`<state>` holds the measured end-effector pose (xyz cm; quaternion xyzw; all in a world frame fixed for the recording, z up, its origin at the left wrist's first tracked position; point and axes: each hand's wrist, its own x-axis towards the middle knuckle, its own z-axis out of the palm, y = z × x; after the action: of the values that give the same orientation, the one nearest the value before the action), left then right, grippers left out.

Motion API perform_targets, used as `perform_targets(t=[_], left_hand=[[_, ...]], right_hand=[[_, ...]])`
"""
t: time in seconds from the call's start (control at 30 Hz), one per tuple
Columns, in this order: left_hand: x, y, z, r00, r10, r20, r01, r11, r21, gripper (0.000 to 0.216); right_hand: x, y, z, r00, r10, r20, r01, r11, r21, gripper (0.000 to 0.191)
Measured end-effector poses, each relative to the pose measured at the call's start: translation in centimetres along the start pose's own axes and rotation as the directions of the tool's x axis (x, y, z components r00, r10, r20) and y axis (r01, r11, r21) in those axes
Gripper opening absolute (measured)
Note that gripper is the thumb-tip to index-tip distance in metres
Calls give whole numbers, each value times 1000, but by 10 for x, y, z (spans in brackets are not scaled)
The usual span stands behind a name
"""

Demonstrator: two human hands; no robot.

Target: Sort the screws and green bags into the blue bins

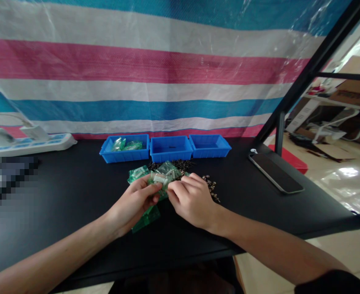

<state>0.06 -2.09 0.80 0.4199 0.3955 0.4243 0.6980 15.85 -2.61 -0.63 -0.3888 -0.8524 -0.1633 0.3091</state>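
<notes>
Between thumb and fingers, my left hand (141, 198) pinches a small clear-green plastic bag (160, 179) with a pale piece inside. My right hand (193, 200) is closed at the bag's right side, its fingertips curled in; the bag's edge seems to be between them. More green plastic bags lie around it, one (138, 173) behind my left hand and another (146, 219) in front of it. Behind the hands is a pile of dark screws (181, 164). Small brassy metal parts (211, 187) lie just right of my right hand.
Three blue trays stand in a row at the back: the left tray (124, 156) holds green bags, then a middle tray (171, 154) and a right tray (211, 152). A phone (276, 173) lies right, a power strip (29, 143) left. Striped sheeting (167, 69) hangs behind the black table (84, 196).
</notes>
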Motion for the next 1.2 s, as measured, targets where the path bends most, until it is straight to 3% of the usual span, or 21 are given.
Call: perform_targets(t=[0.1,0.2,0.3,0.4,0.6,0.67,0.8,0.9,1.03,1.1,1.2], left_hand=[[-1,1,0,1000,2,-15,-3,1000,-11,9],[-2,2,1,999,37,-3,-37,999,12,10],[-3,3,1,995,84,44,-87,994,70,10],[-3,2,0,991,97,89,-108,985,132,8],[-3,1,0,994,78,76,-89,984,156,9],[-4,3,1,994,70,79,-80,987,142,11],[-5,7,0,991,110,81,-122,978,171,22],[-5,9,-6,962,268,52,-269,900,342,36],[-6,11,-13,833,548,73,-472,637,610,31],[-6,14,-14,825,560,75,-468,603,646,27],[-5,19,-13,849,524,71,-425,595,683,22]], right_hand=[[0,0,0,1000,-2,27,1,999,54,21],[2,0,-2,994,79,71,-94,966,241,14],[5,2,-4,953,252,168,-302,839,454,17],[7,5,-4,892,366,266,-452,691,563,15],[8,4,-1,879,315,357,-476,559,679,9],[8,3,-1,872,312,377,-486,460,743,9],[9,1,-6,828,342,445,-519,164,839,13],[10,0,-11,775,367,515,-560,21,828,15],[13,0,-15,763,361,536,-532,-121,838,16],[14,0,-17,778,347,524,-501,-162,850,17],[13,0,-18,788,346,510,-484,-164,859,19]])
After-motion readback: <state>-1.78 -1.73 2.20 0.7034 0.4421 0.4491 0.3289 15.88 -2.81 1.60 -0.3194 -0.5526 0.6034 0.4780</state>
